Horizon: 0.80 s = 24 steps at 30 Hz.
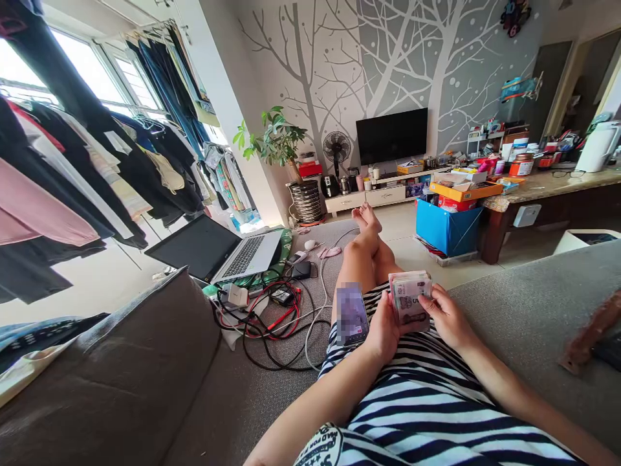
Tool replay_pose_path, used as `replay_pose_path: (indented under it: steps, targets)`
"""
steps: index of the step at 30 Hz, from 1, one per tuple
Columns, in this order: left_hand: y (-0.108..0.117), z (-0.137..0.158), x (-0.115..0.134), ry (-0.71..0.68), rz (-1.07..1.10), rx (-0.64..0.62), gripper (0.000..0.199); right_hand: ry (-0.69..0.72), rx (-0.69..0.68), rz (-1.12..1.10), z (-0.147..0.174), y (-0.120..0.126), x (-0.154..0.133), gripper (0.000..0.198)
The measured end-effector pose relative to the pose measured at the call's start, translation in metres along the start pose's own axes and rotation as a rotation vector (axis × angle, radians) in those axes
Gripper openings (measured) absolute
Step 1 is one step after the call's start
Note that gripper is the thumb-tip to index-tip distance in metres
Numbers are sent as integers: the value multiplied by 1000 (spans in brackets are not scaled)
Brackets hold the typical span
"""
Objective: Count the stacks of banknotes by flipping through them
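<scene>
A stack of banknotes (410, 299) is held upright over my lap, its printed face toward me. My left hand (383, 330) grips the stack from its left side and lower edge, thumb along the side. On the right, my right hand (449, 317) pinches the stack's right edge, thumb on the front note. The fingers behind the notes are hidden. Just left of my left hand, a phone (352, 314) with a lit, blurred screen lies on my thigh, on the striped cloth (412, 395).
An open laptop (247, 255) sits on the sofa (272, 395) at left, beside tangled cables (272, 323) and a white charger (236, 296). Beyond the sofa stand a blue box (449, 226) and a crowded table (543, 184). A brown object (589, 330) lies at far right.
</scene>
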State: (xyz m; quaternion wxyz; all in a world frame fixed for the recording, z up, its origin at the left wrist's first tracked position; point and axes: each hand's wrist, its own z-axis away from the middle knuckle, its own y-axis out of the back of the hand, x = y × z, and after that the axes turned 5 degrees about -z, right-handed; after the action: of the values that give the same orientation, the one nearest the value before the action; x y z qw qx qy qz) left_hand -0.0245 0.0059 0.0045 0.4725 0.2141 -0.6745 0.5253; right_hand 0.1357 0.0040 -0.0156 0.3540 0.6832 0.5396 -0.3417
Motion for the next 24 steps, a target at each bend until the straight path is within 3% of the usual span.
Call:
replay_pose_path:
  steps: [4,7,10,13,15,17,19,21,23,24]
  targets:
    - [-8,0,-2,-22,-119,9,61,-81,18,-152,0,-11,0,41]
    - [-14,-1,-7,-56,-185,20,66,-91,95,-127,3,-20,-5,37]
    - [-16,-2,-10,-95,-230,14,61,-91,118,-93,4,-23,-8,32]
    - [-11,0,-6,-31,-311,6,50,-118,72,-88,4,-19,-7,26]
    - [-7,3,4,-26,-477,3,33,-137,46,-86,2,-14,-7,25]
    - [-5,6,17,-135,-736,26,18,-145,15,-98,0,-9,-9,28]
    - [-5,8,30,-265,-887,131,11,-151,2,-133,-2,-8,-14,33]
    - [-7,6,37,-343,-821,140,22,-169,11,-205,-5,-10,-20,39]
    - [-10,2,38,-289,-557,44,48,-201,6,-307,-7,-17,-23,45]
    - [-10,-1,36,-224,-403,-2,51,-230,-6,-353,-8,-21,-23,48]
